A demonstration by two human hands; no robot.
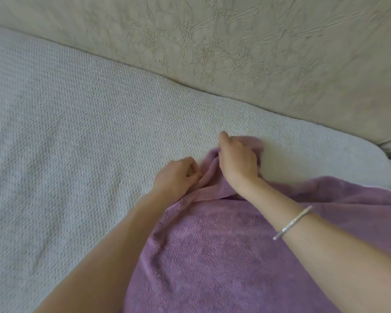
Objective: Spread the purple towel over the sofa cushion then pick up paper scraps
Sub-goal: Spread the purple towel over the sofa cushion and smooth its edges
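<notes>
The purple towel (pixel 212 256) lies bunched on the near right part of the pale woven sofa cushion (pixel 77 120), its far edge gathered into folds. The left hand (pixel 176 175) pinches that edge with curled fingers, and just beside it the right hand (pixel 237 159), a silver bangle (pixel 292 222) on its forearm, grips the same edge a little farther back, near the cream patterned backrest (pixel 235 41).

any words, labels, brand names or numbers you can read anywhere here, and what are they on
None: no readable text shows in this view.
The purple towel has no tag or print in sight.
The sofa cushion shows only a knit texture.
The backrest carries an embossed pattern, not letters.
The bracelet shows no legible marking.
</notes>
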